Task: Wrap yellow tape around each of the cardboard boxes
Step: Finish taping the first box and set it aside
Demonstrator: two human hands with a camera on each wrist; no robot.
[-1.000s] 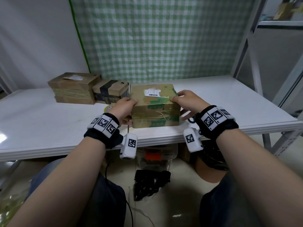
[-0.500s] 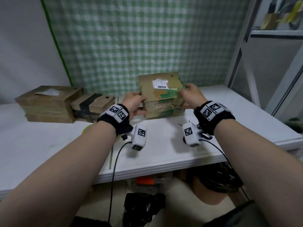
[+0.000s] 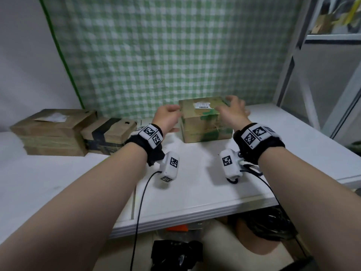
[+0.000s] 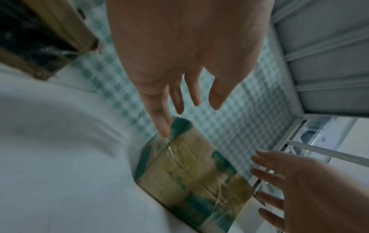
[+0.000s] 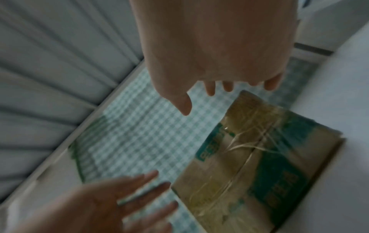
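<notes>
A cardboard box with green print, a white label and glossy yellowish tape round it stands on the white table near the checked backdrop. My left hand hovers by its left side with straight fingers, and one fingertip is at the box's corner; I cannot tell if it touches. My right hand is spread above the top right corner and holds nothing. The right wrist view shows both hands apart from the box. No tape roll is plainly visible.
Two more cardboard boxes stand at the back left: a large one and a smaller one with black tape. A metal shelf frame rises at the right. Bags and cables lie under the table.
The box was lifted from the table's front edge, carried to the back and set down. Both hands have let go of it and opened.
</notes>
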